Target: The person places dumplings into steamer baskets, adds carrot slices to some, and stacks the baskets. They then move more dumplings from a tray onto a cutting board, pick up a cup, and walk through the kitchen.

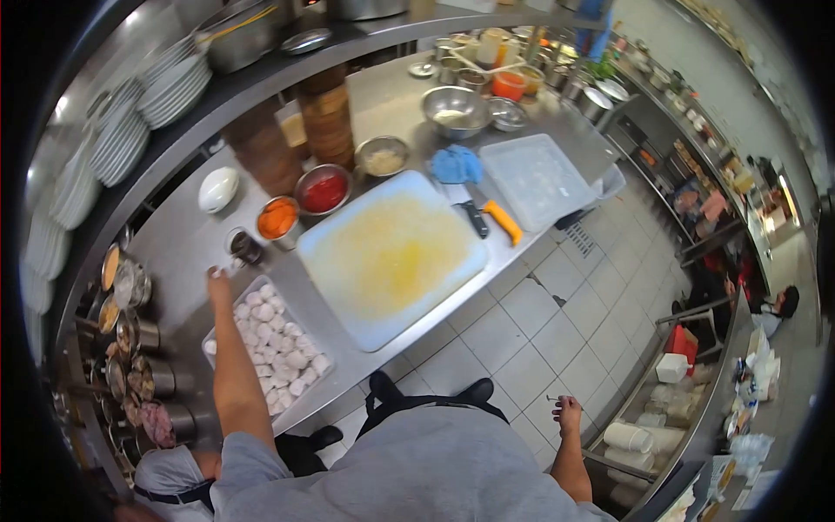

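Note:
My left hand [218,280] reaches over the steel counter, its fingers closed round something small and pale. Beside it are a dark jar [244,247] and a tray [329,365] of floury white balls [280,346]. Away from the counter, my right hand [568,416] hangs over the floor, closed on a small thin item I cannot make out. A yellow-stained cutting board [391,257] lies at the centre, near a black-handled knife [474,217] and an orange handle [503,223].
Bowls of orange [277,217] and red food [323,190] stand behind the board. A lidded plastic container [537,181] lies right of the blue cloth [456,163]. One person [174,474] is close at lower left; another [772,311] is far right. Plates [174,87] fill the shelf.

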The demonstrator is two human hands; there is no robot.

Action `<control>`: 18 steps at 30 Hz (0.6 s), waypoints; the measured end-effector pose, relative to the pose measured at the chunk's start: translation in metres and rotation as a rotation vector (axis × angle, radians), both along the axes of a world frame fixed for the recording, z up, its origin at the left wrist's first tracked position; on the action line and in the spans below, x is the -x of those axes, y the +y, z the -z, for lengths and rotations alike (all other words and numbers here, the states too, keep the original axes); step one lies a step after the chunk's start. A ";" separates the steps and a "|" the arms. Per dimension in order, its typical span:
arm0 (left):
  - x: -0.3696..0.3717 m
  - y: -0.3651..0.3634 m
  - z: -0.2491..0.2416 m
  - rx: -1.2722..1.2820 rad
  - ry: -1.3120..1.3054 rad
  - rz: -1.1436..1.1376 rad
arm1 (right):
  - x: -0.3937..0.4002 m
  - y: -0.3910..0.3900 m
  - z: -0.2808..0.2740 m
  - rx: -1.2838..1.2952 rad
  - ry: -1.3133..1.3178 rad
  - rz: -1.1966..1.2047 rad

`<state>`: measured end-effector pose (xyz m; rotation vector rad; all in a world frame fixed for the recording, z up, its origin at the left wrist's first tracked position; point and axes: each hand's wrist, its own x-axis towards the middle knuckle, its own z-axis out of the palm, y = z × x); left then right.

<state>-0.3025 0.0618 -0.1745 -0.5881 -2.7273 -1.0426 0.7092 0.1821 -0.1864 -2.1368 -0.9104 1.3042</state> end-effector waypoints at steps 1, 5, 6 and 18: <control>-0.020 0.000 -0.026 -0.141 -0.096 -0.144 | -0.015 0.009 0.000 -0.012 0.000 0.000; -0.104 0.013 -0.070 -0.537 0.241 -0.070 | -0.098 0.039 0.017 -0.068 0.041 0.088; -0.157 0.033 -0.096 -0.701 0.028 -0.046 | -0.118 0.049 0.023 -0.079 0.041 0.110; -0.678 0.287 -0.123 -0.539 -0.984 0.698 | -0.241 0.227 -0.076 -0.568 0.534 0.405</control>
